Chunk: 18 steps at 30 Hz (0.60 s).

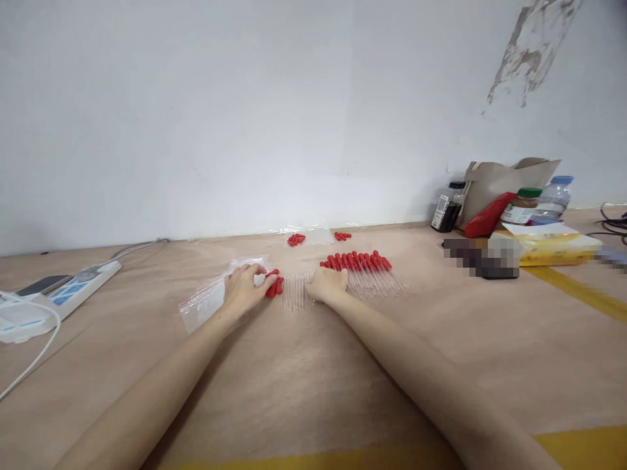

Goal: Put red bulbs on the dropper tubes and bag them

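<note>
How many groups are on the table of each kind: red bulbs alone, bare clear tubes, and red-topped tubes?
Red bulbs alone: 3 groups (2 at the back, 1 by the left hand)
Bare clear tubes: 1 group
Red-topped tubes: 1 group
Total: 5 groups

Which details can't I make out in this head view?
Head view:
Right hand: whether its fingertips hold anything, hidden by the hand itself.
Bare clear tubes: exact count, too fine and blurred.
Dark bottle: label print, too small.
White cable: full course, cut off by left edge.
</note>
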Tool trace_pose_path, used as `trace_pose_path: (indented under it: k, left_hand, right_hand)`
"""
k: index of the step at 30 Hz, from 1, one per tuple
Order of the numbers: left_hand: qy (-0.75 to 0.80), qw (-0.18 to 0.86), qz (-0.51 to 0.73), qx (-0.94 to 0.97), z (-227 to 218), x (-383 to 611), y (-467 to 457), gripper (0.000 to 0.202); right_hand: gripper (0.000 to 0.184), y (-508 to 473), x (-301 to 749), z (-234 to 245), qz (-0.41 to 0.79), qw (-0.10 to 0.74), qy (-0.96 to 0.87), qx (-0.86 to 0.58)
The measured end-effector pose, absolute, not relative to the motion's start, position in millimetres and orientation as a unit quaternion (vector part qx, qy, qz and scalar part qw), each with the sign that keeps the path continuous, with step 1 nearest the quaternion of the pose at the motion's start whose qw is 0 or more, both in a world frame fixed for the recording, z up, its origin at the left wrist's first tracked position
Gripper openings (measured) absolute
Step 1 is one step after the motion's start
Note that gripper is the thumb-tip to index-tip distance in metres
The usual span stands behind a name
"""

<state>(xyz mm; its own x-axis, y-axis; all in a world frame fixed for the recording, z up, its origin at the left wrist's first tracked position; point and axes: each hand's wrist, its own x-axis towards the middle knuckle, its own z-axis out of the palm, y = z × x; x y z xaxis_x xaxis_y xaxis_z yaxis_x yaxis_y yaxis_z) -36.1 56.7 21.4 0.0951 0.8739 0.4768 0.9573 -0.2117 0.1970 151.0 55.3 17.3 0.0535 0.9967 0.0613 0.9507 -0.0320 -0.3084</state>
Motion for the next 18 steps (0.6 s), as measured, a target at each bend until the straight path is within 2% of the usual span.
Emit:
trace_pose_path:
  k: [8,12,15,18]
  left_hand:
    - [-0.662,0.078,-0.218,-0.712,23.8,-18.9,73.8,0.034]
    - [-0.658,0.085,-0.223,-0.714,22.6,-17.5,75.0,0.033]
    - [-0.653,0.112,-0.234,-0.712,26.9,-17.5,67.5,0.031]
    - [-0.577,0.152,-0.278,-0.752,30.8,-15.8,50.5,0.026]
  right_hand:
    - [0.027,43.8,173.5,23.4,0.076,0.173,-0.695,-0.694]
    - [0.028,28.1,203.8,26.9,0.051,0.233,-0.689,-0.684]
    - [0.022,15.9,224.9,21.0,0.050,0.290,-0.693,-0.658]
    - [0.017,8.2,242.0,6.5,0.048,0.354,-0.722,-0.592]
